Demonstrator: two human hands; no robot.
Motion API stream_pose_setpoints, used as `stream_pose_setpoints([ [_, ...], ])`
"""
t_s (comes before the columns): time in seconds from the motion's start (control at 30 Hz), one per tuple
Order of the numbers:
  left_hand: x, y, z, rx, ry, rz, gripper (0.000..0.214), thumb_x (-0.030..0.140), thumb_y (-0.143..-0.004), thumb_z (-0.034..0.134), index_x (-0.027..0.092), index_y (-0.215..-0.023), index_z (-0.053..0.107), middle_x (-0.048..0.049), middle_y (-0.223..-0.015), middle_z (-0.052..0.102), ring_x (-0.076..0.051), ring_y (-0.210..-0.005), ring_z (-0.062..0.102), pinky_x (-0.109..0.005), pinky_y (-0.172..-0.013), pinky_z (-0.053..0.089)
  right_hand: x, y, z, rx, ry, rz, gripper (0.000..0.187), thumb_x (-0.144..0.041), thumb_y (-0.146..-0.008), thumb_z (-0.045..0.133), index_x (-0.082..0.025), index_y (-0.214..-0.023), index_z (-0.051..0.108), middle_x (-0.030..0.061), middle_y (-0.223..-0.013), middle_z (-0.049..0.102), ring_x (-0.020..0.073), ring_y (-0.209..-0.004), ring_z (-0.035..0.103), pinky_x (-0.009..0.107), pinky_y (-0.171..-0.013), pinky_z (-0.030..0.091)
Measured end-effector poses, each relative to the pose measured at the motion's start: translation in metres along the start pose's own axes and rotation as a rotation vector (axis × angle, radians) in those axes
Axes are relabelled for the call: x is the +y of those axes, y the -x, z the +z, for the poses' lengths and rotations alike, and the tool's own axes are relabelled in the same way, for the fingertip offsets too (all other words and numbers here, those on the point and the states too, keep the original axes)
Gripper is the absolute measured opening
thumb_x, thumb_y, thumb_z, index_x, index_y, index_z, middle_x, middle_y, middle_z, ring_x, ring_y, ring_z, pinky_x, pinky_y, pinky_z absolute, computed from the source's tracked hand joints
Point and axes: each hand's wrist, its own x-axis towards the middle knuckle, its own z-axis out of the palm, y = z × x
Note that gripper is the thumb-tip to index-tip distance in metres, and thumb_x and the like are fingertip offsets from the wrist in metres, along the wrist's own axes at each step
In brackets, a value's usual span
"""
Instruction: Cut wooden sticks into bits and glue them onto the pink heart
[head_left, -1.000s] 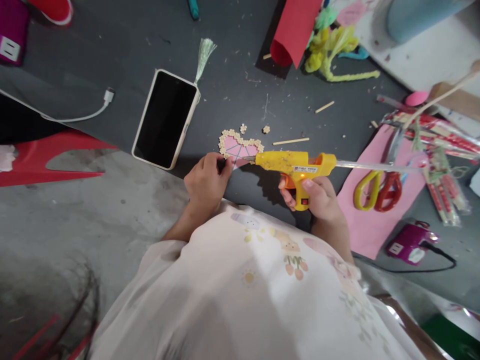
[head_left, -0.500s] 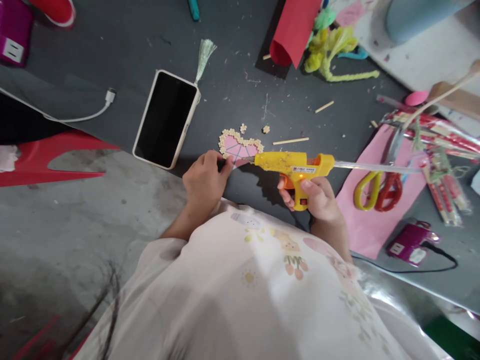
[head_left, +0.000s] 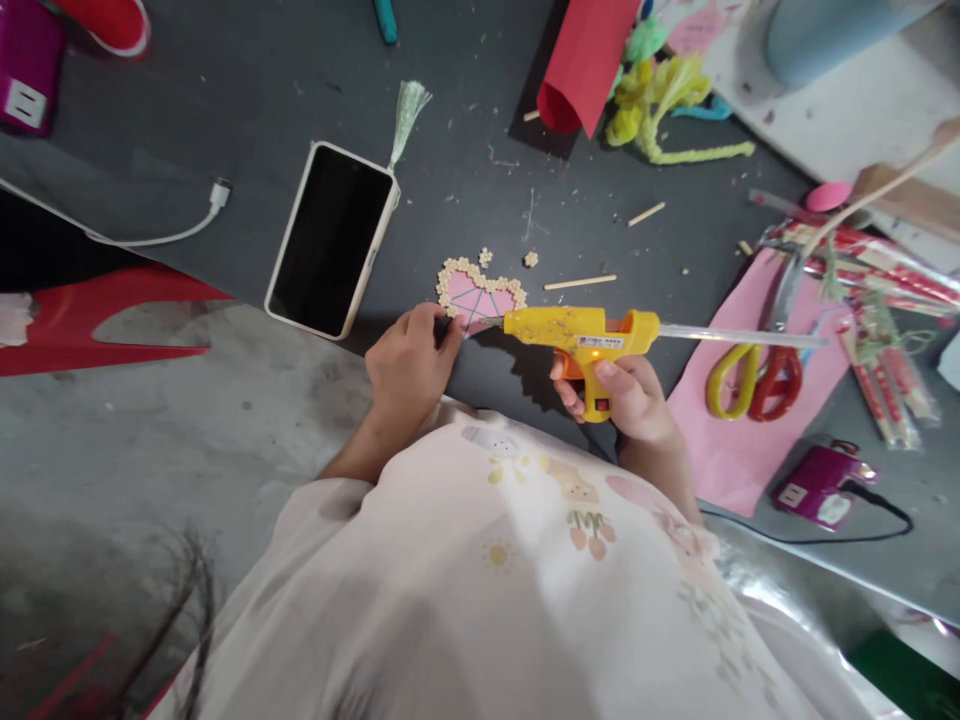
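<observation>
My right hand [head_left: 634,395] is wrapped round the grip of a yellow glue gun [head_left: 566,328], fingers at its orange trigger. A clear glue stick [head_left: 739,335] sticks out of the gun's back end. The metal nozzle points left, over a pink paper heart [head_left: 489,305] with dark lines drawn on it. Small cream flower-shaped pieces [head_left: 459,266] border the heart's upper and left edges. My left hand [head_left: 409,358] pinches the heart's lower left edge between thumb and fingers. Two loose flower pieces [head_left: 531,260] lie just above the heart.
A phone [head_left: 330,240] with a tassel lies left of the heart. Thin wooden sticks [head_left: 580,283] lie above the gun. To the right, scissors [head_left: 757,380] rest on pink paper [head_left: 720,465], beside a purple box [head_left: 821,487] with a cord. Red rolled paper [head_left: 585,70] lies at the back.
The glue gun in my right hand has shifted slightly left and its tip sits a little lower over the heart. My left hand stays at the heart's edge.
</observation>
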Motion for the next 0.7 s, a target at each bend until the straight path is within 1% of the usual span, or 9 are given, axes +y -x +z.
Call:
stream_pose_setpoints([
  [0.17,-0.001,0.001,0.003,0.029,-0.026,0.040,0.030,0.048,-0.091,0.045,0.025,-0.099,0.062,-0.0028,-0.071,0.062,-0.018,-0.080,0.062,-0.029,-0.069,0.043,-0.003,0.001,0.001,-0.004,-0.001,0.025,0.034,-0.047,-0.088,0.051,-0.016,-0.090,0.065,0.0013,-0.065,0.057,0.0099,-0.050,0.049,0.021,-0.041,0.039],
  [0.3,-0.001,0.002,0.001,0.046,-0.030,0.009,0.032,0.051,-0.089,0.049,0.025,-0.104,0.061,-0.0028,-0.073,0.063,-0.018,-0.081,0.063,-0.029,-0.070,0.044,-0.004,0.001,0.003,-0.002,0.022,0.021,0.034,-0.048,-0.088,0.050,-0.016,-0.089,0.064,0.0018,-0.065,0.056,0.0102,-0.050,0.048,0.022,-0.041,0.039],
  [0.47,-0.003,-0.001,-0.007,-0.006,-0.018,0.029,0.040,0.048,-0.090,0.049,0.027,-0.123,0.056,-0.0039,-0.083,0.066,-0.019,-0.087,0.063,-0.028,-0.073,0.043,-0.003,0.000,0.005,0.020,0.034,0.004,0.034,-0.049,-0.087,0.052,-0.018,-0.088,0.064,0.0017,-0.063,0.056,0.0101,-0.049,0.048,0.022,-0.040,0.039],
  [0.6,-0.007,-0.003,-0.009,-0.051,-0.011,0.059,0.042,0.049,-0.092,0.045,0.029,-0.127,0.056,-0.0050,-0.092,0.067,-0.018,-0.087,0.063,-0.028,-0.073,0.042,-0.003,0.000,0.004,0.011,0.032,0.006,0.034,-0.050,-0.087,0.052,-0.018,-0.087,0.065,0.0020,-0.063,0.056,0.0104,-0.049,0.048,0.022,-0.040,0.040],
  [0.7,-0.009,-0.004,-0.009,-0.039,-0.028,0.078,0.043,0.051,-0.093,0.042,0.031,-0.128,0.056,-0.0050,-0.094,0.067,-0.018,-0.086,0.062,-0.029,-0.072,0.041,-0.002,0.000,0.004,0.008,0.030,0.009,0.035,-0.052,-0.086,0.052,-0.019,-0.086,0.065,0.0021,-0.063,0.056,0.0102,-0.049,0.048,0.022,-0.040,0.040],
])
